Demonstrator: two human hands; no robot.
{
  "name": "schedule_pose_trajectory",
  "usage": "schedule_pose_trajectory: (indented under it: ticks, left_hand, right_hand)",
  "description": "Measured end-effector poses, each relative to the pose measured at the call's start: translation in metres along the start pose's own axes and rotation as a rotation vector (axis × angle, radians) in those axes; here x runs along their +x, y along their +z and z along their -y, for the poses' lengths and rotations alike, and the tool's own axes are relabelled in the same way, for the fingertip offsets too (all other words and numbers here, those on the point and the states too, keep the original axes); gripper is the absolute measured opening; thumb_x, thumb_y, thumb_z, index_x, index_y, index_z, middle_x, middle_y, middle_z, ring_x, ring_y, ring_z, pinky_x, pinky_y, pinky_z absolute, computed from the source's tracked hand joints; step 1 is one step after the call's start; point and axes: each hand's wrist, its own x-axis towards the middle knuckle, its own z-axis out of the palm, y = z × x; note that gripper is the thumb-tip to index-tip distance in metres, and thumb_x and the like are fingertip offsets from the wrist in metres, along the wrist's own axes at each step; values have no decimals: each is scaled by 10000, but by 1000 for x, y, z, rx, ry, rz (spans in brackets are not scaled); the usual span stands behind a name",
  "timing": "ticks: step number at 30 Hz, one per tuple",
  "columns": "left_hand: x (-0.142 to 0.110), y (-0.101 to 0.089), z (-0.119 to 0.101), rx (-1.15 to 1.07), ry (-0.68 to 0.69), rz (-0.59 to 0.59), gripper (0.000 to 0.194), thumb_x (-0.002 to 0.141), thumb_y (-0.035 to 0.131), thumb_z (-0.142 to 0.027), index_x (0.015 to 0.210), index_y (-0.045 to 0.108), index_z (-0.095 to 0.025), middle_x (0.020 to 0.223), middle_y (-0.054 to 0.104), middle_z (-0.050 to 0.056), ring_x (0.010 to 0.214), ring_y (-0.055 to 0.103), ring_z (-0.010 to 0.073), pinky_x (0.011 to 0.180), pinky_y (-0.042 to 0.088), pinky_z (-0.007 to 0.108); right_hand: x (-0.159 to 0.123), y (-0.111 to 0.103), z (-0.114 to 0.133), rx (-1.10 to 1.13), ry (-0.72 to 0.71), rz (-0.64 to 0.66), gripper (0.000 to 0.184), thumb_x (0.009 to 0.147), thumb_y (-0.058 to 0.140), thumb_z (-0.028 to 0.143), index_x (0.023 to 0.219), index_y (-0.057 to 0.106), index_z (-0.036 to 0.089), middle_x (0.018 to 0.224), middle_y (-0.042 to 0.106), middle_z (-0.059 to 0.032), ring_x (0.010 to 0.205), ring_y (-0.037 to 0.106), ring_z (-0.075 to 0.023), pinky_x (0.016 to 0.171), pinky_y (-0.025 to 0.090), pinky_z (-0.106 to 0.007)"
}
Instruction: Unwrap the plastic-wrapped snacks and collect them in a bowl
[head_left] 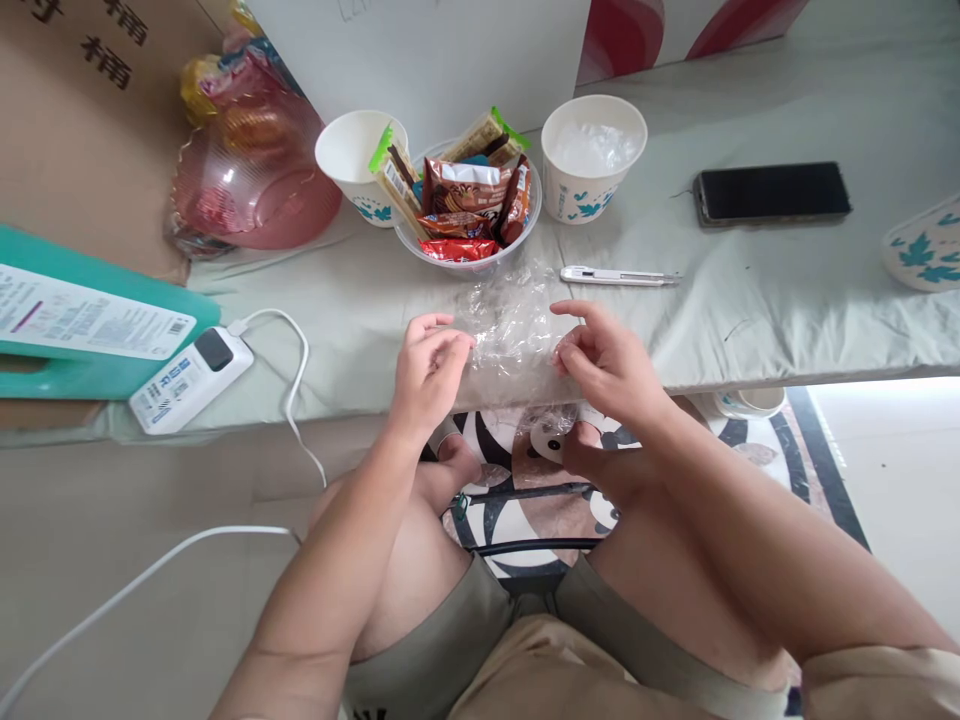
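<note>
A crumpled clear plastic bag (510, 325) spans the gap between my two hands at the front edge of the table. My left hand (431, 370) pinches the bag's left side between thumb and fingers. On the other side, my right hand (606, 362) has thumb and fingertips closed on the bag's right side. Just beyond the bag sits a clear round bowl (480, 262) of wrapped snacks (469, 205). A white utility knife (619, 276) lies on the cloth beyond my right hand, its tip pointing right.
Paper cups stand left (352, 150) and right (592, 185) of the bowl; the right one holds clear plastic. A phone (772, 193) lies farther right. Leftward are a pink bowl (300, 200), a green jug (97, 325) and a white power bank (191, 380) with a cable (296, 385).
</note>
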Motion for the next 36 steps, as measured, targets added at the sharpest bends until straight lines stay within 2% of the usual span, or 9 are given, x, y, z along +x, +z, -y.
schedule_pose_trajectory:
  ticks: [3, 8, 12, 16, 23, 29, 31, 33, 36]
  left_hand:
    - [0, 2, -4, 15, -26, 16, 271, 872, 683, -424, 777, 727, -174, 1153, 629, 121, 1106, 643, 247, 673, 551, 270]
    - [6, 6, 0, 16, -58, -48, 169, 806, 702, -298, 690, 703, -176, 1036, 679, 93, 993, 654, 206, 715, 538, 273]
    - [8, 6, 3, -121, -112, -114, 176, 778, 682, -285, 640, 657, -179, 861, 672, 52, 793, 617, 154, 644, 488, 259]
    - [8, 5, -5, -331, -283, -83, 150, 739, 687, -280, 653, 606, -187, 643, 592, -7, 590, 528, 102, 536, 432, 220]
    - [11, 0, -14, -544, -477, -17, 352, 680, 785, -298, 926, 542, -237, 744, 701, -6, 507, 543, 87, 383, 284, 161]
    - [16, 1, -11, -603, -396, -159, 217, 644, 760, -194, 761, 578, -187, 692, 610, -23, 555, 539, 55, 430, 356, 137]
    - [16, 0, -12, -607, -359, -196, 213, 648, 751, -193, 762, 571, -190, 682, 594, -32, 534, 518, 48, 414, 317, 134]
    - [15, -1, -12, -599, -360, -166, 234, 664, 746, -222, 803, 559, -203, 691, 610, -35, 493, 500, 46, 388, 256, 144]
    - [14, -5, -12, -535, -417, -11, 307, 709, 747, -292, 940, 554, -233, 710, 672, -24, 449, 500, 61, 383, 225, 162]
  right_hand:
    - [-1, 1, 2, -51, -16, 32, 470, 856, 493, 193, 1318, 575, 210, 720, 649, 28, 649, 632, -154, 694, 512, -348]
    - [-2, 0, 5, -121, -17, 69, 500, 832, 497, 184, 1325, 580, 189, 698, 655, 27, 604, 589, -145, 669, 485, -335]
    - [-1, 0, 6, -149, -18, 58, 478, 840, 493, 176, 1306, 596, 187, 670, 643, 31, 580, 565, -141, 646, 469, -324]
    - [-1, 0, 6, -157, -18, 57, 469, 853, 482, 177, 1308, 596, 181, 682, 651, 25, 597, 582, -147, 663, 480, -328]
    - [-2, -1, 8, -169, -26, 77, 473, 844, 488, 173, 1302, 604, 181, 656, 628, 35, 590, 570, -143, 654, 472, -314]
    - [-1, 1, 7, -191, -56, 55, 421, 867, 474, 172, 1253, 643, 173, 688, 662, 19, 569, 522, -122, 645, 443, -297]
    - [-1, 2, 7, -187, -58, 54, 415, 875, 474, 177, 1253, 645, 169, 693, 668, 17, 566, 515, -120, 643, 440, -293]
    - [-1, 2, 7, -190, -61, 52, 416, 875, 473, 178, 1252, 649, 163, 687, 663, 16, 568, 518, -122, 643, 438, -294]
    - [-1, 2, 7, -199, -53, 45, 427, 865, 475, 172, 1252, 654, 165, 685, 658, 15, 573, 530, -127, 643, 439, -297]
